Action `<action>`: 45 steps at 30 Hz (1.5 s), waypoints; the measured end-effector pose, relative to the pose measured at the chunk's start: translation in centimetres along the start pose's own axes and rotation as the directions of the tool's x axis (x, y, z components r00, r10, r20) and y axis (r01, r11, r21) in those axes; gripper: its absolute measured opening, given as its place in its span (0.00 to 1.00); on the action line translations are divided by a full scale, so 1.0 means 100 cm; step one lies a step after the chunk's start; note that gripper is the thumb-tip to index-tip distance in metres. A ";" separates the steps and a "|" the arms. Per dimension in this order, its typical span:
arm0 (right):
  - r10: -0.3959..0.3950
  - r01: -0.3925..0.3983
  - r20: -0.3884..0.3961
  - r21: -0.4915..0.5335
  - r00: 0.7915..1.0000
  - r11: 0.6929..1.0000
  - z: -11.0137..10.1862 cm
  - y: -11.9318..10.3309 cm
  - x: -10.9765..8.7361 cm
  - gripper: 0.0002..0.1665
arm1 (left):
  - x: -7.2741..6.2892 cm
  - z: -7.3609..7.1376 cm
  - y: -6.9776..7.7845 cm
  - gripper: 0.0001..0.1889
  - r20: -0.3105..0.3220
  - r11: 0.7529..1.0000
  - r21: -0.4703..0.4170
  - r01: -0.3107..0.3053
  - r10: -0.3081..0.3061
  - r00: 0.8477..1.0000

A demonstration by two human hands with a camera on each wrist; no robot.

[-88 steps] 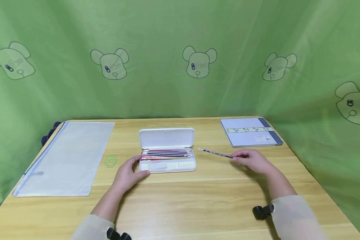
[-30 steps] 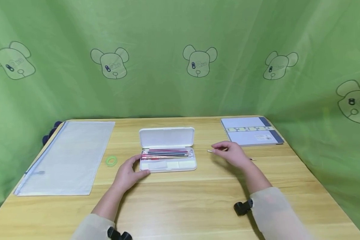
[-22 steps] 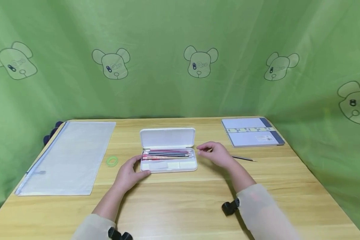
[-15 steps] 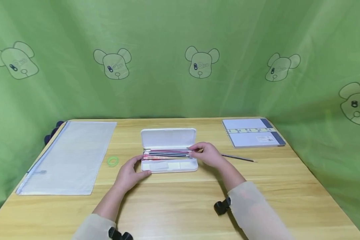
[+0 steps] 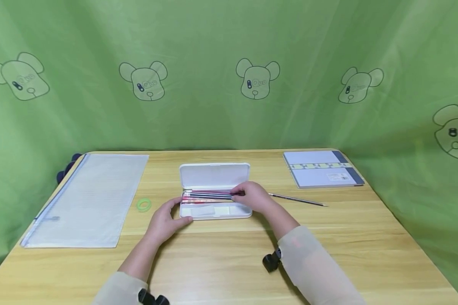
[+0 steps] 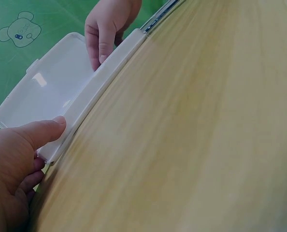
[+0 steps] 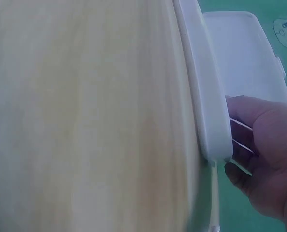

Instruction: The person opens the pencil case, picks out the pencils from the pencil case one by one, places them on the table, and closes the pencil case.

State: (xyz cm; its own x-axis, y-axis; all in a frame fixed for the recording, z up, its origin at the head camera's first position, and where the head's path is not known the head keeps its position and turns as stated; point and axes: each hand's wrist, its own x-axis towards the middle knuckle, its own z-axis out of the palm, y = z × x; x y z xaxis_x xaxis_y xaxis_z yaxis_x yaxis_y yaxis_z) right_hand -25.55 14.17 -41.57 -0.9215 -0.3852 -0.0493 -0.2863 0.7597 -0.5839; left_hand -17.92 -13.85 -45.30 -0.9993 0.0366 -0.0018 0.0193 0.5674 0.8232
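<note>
A white pencil case (image 5: 215, 176) lies with its lid up on the table in the head view, several pencils (image 5: 208, 195) in its rear compartment. My left hand (image 5: 164, 222) grips its left end, thumb on the front edge and fingers round the side. My right hand (image 5: 253, 198) reaches over the case's right end, thumb and fingertips down at the pencils. The case wall hides those fingertips in the right wrist view, so whether they pinch a pencil cannot be told. A dark patterned pencil (image 5: 297, 200) lies on the table right of the case, partly behind the right hand.
A pale zip pouch (image 5: 87, 199) lies flat at the left of the wooden table (image 5: 213, 262). Between it and the case is a green ring (image 5: 143, 205). A blue-grey notebook (image 5: 322, 165) lies at the back right. Green curtain (image 5: 198, 118) hangs behind and beside the table.
My right hand has let go of the dark patterned pencil, which now lies on the table, and has moved left into the pencil case. The left hand has kept its hold.
</note>
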 end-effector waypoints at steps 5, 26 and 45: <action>-0.047 0.048 0.018 -0.053 0.999 0.997 0.001 0.000 0.001 0.16 | 0.000 0.000 0.000 0.39 -0.002 1.000 -0.002 -0.004 0.004 1.000; -0.006 0.009 0.063 -0.041 0.998 0.999 0.000 -0.005 0.001 0.14 | 0.000 -0.001 -0.001 0.39 -0.001 1.000 0.020 0.006 -0.006 1.000; 0.044 -0.045 0.021 0.062 0.999 0.997 0.003 -0.005 0.003 0.13 | 0.001 0.000 -0.001 0.39 -0.005 1.000 0.017 -0.007 0.007 1.000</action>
State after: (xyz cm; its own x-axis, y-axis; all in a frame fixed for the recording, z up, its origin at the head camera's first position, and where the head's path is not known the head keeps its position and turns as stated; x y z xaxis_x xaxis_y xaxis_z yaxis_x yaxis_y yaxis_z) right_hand -25.65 13.52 -41.50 -0.9275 -0.3623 -0.0922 -0.2275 0.7427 -0.6298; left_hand -18.02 -13.89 -45.36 -0.9993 0.0365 0.0066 0.0266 0.5809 0.8136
